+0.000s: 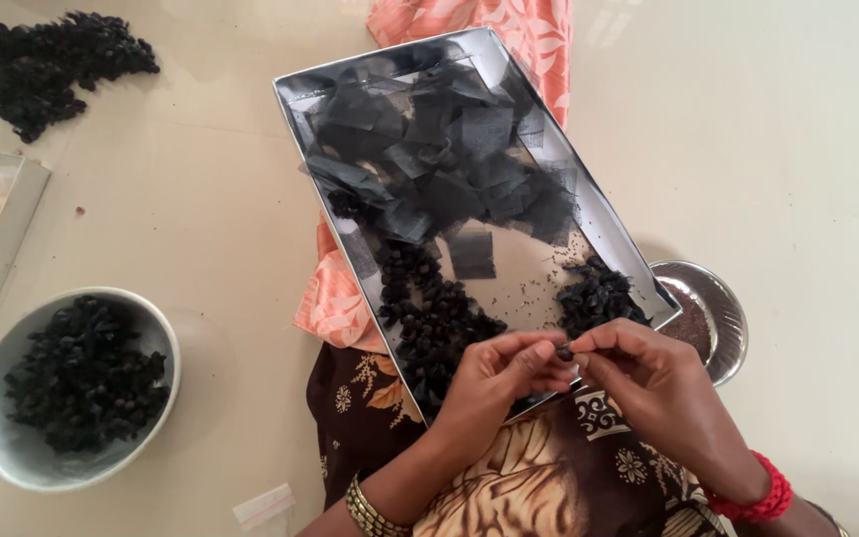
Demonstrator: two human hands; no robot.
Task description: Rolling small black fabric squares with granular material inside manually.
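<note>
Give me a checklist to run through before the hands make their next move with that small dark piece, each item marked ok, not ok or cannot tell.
1. Small dark piece pinched between both hands' fingertips: ok.
2. Left hand and right hand meet over the near edge of the metal tray: ok.
3. Tray sits level: not ok, it rests tilted on the lap and the orange cloth.
4. Black mesh squares within the tray: ok.
5. Dark pieces piled in the tray near the hands: ok.
6. Small steel bowl contents: cannot tell, the tray partly hides it.
</note>
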